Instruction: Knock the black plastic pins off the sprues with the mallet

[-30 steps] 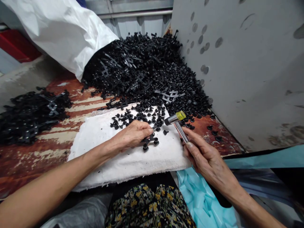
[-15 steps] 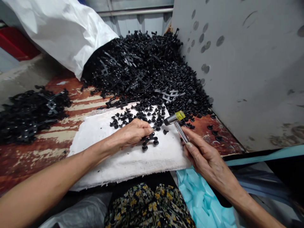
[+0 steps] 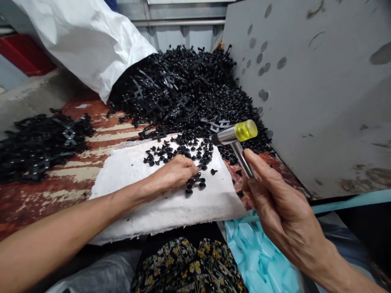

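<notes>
My right hand (image 3: 277,203) is wrapped round the handle of a small mallet (image 3: 233,136), raised above the cloth's right edge. Its head is metal, with a clear yellow face on one end and a black face on the other. On the folded white cloth (image 3: 128,162), my left hand (image 3: 179,173) pinches a black linked bracket (image 3: 195,179) whose round feet rest on the cloth; part of it is hidden by the fingers. Loose black studs (image 3: 159,152) lie scattered just beyond the left hand, and a single stud (image 3: 214,171) sits to its right.
A big heap of black parts (image 3: 189,89) spills from a white sack (image 3: 100,44) at the back. Another pile of linked brackets (image 3: 39,146) lies on the left of the worn red board (image 3: 76,175). A grey panel (image 3: 311,101) stands at right; turquoise material (image 3: 256,252) lies below.
My right hand has lifted the mallet up and closer to the camera. My left hand stays in place, still pinching the bracket.
</notes>
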Available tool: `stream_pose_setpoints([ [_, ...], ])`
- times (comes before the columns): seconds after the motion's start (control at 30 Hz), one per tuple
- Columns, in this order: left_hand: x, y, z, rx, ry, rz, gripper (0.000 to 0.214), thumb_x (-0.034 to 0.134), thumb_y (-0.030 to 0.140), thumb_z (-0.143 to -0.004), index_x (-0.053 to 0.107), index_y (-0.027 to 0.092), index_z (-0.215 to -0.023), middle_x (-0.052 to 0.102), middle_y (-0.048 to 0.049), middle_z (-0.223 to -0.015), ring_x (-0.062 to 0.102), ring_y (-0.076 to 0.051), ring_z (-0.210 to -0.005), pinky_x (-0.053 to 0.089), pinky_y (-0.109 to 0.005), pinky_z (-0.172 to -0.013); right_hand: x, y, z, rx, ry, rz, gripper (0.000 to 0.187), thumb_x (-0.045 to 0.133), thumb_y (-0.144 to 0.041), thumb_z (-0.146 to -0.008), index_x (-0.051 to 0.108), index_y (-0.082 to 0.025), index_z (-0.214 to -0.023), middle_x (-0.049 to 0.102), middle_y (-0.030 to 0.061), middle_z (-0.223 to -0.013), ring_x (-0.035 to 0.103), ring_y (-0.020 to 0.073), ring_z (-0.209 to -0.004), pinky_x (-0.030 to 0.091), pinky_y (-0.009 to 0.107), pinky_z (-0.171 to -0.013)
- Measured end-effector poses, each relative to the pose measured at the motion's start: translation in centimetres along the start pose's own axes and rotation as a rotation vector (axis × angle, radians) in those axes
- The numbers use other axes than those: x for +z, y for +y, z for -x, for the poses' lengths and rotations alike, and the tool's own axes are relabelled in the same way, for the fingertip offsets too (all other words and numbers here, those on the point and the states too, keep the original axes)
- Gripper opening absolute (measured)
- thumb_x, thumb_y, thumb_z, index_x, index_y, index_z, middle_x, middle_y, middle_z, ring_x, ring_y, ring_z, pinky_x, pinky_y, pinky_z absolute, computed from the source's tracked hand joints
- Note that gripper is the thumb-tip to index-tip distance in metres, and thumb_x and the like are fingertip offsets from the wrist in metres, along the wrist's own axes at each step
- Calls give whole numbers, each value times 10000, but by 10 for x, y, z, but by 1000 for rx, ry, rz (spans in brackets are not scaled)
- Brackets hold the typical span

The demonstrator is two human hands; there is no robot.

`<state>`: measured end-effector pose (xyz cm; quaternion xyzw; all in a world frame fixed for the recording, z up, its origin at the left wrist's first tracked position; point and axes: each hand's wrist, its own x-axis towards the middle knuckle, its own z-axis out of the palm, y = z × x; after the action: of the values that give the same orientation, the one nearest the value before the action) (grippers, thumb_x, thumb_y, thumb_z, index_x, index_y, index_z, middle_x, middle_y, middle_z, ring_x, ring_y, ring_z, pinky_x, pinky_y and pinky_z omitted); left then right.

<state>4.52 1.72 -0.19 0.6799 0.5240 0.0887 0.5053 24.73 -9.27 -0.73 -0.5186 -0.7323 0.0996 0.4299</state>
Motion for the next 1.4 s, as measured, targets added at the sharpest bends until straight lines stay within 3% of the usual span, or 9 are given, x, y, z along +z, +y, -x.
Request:
stream_pose_setpoints([
  [0.17, 0, -6, -2, 35, 19, 12, 249, 523, 233, -790, 489, 178, -550, 421, 42, -454, 293, -53, -364, 173, -220, -358, 1, 8, -2, -78, -218, 97, 597, 386, -35, -921, 395, -220, -1489, 577, 109, -1404, 576, 270, -1251, 501, 480, -1022],
  [0.33, -1, -9, -4, 57, -31, 22, 243, 511, 256, -802, 518, 175, -573, 419, 47, -455, 304, -60, -380, 182, -224, -369, -3, -3, -5, -124, 0, 68, 662, 428, -4, -918, 331, -270, -1516, 545, 64, -1441, 533, 212, -1297, 490, 368, -1051],
  [0.5, 0, -7, -3, 24, -23, 32, 239, 521, 269, -798, 507, 179, -576, 426, 51, -450, 295, -58, -361, 181, -227, -368, 0, 1, -6, -78, -254, 163, 569, 394, -32, -907, 449, -172, -1455, 653, 152, -1296, 636, 294, -1172, 546, 487, -956],
  [0.67, 0, -1, -3, -12, -44, 31, 246, 511, 253, -812, 515, 175, -579, 447, 47, -444, 297, -57, -348, 179, -226, -373, 0, 1, -1, -97, -16, 97, 683, 421, -13, -902, 316, -275, -1524, 556, 87, -1429, 584, 238, -1244, 492, 411, -1037],
  [0.73, 0, 3, -2, -35, -39, 13, 258, 508, 232, -820, 511, 170, -569, 446, 48, -441, 292, -52, -344, 179, -223, -378, 1, 4, 2, -89, -155, 122, 637, 395, -35, -907, 378, -270, -1499, 616, 102, -1362, 655, 247, -1144, 557, 410, -947],
  [0.8, -2, 5, -2, -46, -40, 4, 261, 518, 218, -819, 507, 166, -563, 436, 53, -438, 293, -48, -342, 183, -219, -381, 2, 6, 3, -12, -266, 88, 560, 398, -77, -921, 448, -222, -1460, 615, 128, -1358, 632, 270, -1176, 551, 434, -946],
  [0.93, -5, 5, 2, -20, -91, 96, 267, 570, 285, -810, 507, 169, -578, 430, 60, -434, 291, -46, -343, 178, -208, -370, 3, 4, -1, 278, -98, -133, 428, 447, -244, -960, 514, -183, -1378, 732, 105, -1006, 705, 234, -889, 593, 365, -740],
  [1.1, -6, 12, 15, -45, -352, 332, 396, 774, 462, -629, 519, 160, -604, 425, 76, -432, 255, -22, -347, 148, -175, -349, 15, 2, -17, 648, -185, -649, 179, 604, -362, -878, 616, -215, -979, 473, -76, -518, 449, 105, -411, 397, 210, -369],
  [1.4, -10, 3, 15, -156, -575, 541, 460, 814, 518, -577, 605, 132, -715, 527, 34, -444, 187, -1, -323, 122, -155, -312, 22, -10, -18, 767, -243, -979, 307, 661, -460, -780, 516, -206, -872, 656, -9, -813, 350, 15, -364, 318, 143, -282],
])
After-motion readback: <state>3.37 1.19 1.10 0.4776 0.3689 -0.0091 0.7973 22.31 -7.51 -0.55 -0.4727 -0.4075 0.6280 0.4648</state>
